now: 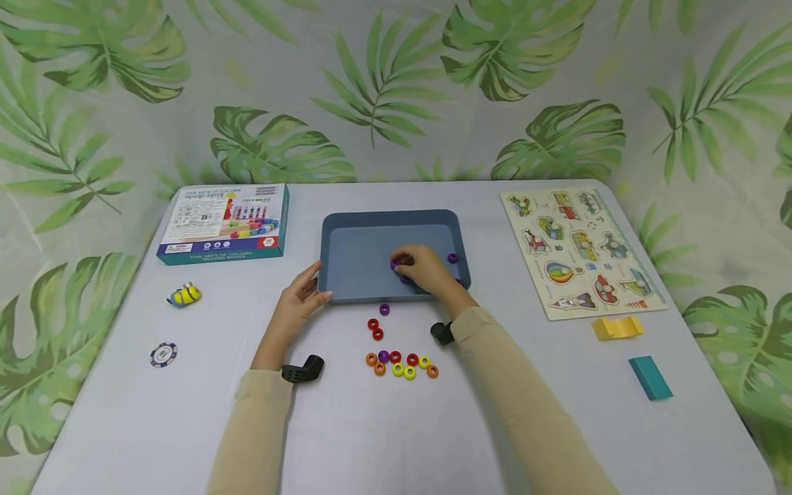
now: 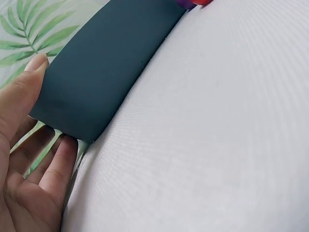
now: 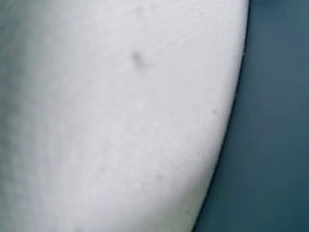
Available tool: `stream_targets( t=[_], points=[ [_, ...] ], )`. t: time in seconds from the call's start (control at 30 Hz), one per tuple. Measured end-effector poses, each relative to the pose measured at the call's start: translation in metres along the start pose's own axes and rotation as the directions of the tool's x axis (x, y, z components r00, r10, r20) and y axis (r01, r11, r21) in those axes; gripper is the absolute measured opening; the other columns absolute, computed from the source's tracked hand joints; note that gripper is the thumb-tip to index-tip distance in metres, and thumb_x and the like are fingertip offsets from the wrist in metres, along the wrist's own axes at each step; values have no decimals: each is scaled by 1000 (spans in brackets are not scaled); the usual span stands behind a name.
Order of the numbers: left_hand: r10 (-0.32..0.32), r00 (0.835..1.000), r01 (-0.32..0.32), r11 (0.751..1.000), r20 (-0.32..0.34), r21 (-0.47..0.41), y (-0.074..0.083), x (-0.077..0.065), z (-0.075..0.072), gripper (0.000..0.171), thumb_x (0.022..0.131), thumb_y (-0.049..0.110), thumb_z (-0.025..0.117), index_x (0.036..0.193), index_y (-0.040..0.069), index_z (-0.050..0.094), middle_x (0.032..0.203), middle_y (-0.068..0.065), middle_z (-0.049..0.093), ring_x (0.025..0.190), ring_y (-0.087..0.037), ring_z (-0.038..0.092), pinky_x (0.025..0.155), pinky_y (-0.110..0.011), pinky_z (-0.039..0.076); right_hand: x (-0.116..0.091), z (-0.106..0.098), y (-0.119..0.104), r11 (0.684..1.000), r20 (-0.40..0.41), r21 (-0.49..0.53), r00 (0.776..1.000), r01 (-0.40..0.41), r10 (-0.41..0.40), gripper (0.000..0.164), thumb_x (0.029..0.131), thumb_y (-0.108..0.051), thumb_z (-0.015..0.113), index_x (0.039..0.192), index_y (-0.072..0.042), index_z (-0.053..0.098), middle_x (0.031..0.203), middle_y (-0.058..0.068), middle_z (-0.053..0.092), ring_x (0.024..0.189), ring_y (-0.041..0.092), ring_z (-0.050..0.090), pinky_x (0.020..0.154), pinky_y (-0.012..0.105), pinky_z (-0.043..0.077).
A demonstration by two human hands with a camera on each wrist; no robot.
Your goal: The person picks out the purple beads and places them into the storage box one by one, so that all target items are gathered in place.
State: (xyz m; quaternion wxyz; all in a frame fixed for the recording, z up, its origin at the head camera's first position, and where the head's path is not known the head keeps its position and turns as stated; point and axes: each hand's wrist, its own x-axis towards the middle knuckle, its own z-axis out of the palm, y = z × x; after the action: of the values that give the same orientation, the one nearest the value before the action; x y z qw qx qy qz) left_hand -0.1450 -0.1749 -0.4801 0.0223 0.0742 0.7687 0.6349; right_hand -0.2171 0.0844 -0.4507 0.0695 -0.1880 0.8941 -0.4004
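Note:
A blue-grey tray (image 1: 359, 254) lies on the table. My left hand (image 1: 295, 302) holds its front left corner, and the left wrist view shows the thumb and fingers about the tray's wall (image 2: 111, 63). Inside the tray, my right hand (image 1: 427, 269) pinches a purple bead (image 1: 394, 264) between thumb and fingertips. Another purple bead (image 1: 405, 279) is just under that hand, partly hidden. A further purple bead (image 1: 453, 258) sits near the tray's right wall. In the right wrist view only white cloth and the tray's wall (image 3: 270, 121) appear, not the hand.
Before the tray lie a purple bead (image 1: 384, 309), red beads (image 1: 373, 324) and several orange and yellow beads (image 1: 410, 372). Left are a toy box (image 1: 225, 223), a striped fish toy (image 1: 184, 295) and a chip (image 1: 163, 355). Right are a picture puzzle (image 1: 581, 251), yellow block (image 1: 619, 328) and teal block (image 1: 651, 378).

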Motion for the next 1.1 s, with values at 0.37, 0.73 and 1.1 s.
stream_targets(
  t=[0.37,0.73,1.1],
  points=[
    [47,999,-47,999,1,-27,-1,-1,0,63,73,18,62,128,13,32,131,-6,26,114,-28,31,91,-30,32,-20,-8,-20,990,-91,98,992,100,-92,28,77,-18,59,104,-11,55,102,0,52,96,13,47,81,28,40],
    [2,1000,-1,1000,6,-15,4,-1,-2,65,73,16,63,129,11,30,132,-7,24,115,-26,30,92,-31,30,-75,13,-28,940,-100,131,948,314,-303,27,73,-16,63,99,-8,58,97,-1,56,87,10,51,77,21,43],
    [-4,1000,5,1000,-11,21,-1,0,0,65,72,23,63,128,15,32,131,0,27,114,-21,33,90,-24,32,-90,37,-13,986,4,55,987,157,-158,34,76,-23,59,110,-19,54,111,-12,49,104,3,42,88,22,35]
  ],
)
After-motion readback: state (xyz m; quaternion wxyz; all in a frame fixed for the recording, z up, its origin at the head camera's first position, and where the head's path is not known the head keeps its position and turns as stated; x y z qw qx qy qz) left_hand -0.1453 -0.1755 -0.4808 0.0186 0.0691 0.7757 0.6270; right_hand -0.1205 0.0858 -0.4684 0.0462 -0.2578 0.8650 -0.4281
